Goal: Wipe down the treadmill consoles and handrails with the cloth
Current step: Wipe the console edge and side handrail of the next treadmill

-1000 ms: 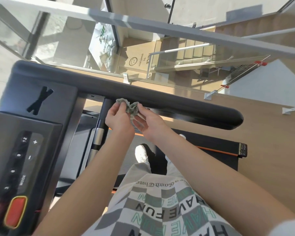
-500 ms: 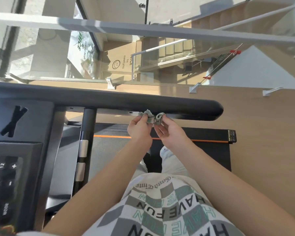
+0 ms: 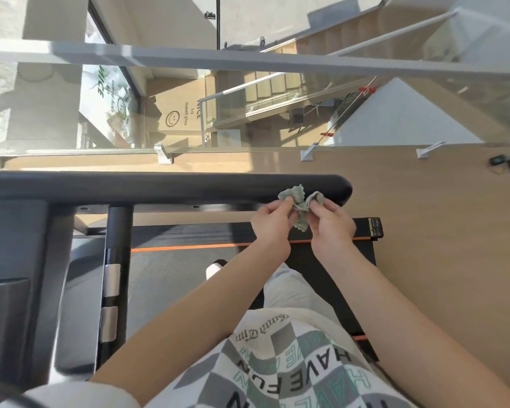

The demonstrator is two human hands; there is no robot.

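Green cloth [image 3: 299, 207] is bunched small between my 2 hands, left hand [image 3: 273, 223] and right hand [image 3: 331, 228] both pinching it, right by the handrail [image 3: 189, 187] end, so it could slip and fall.

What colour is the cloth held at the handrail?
Pale grey-green, crumpled; the cloth shows in the head view, the only one.

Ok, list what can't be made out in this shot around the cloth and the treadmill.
Head view only:
- Console: cut off by the left edge and blurred; no buttons are readable.
- Cloth: bunched between left hand and right hand; contact with the handrail is unclear.
- Label on the deck: too small.
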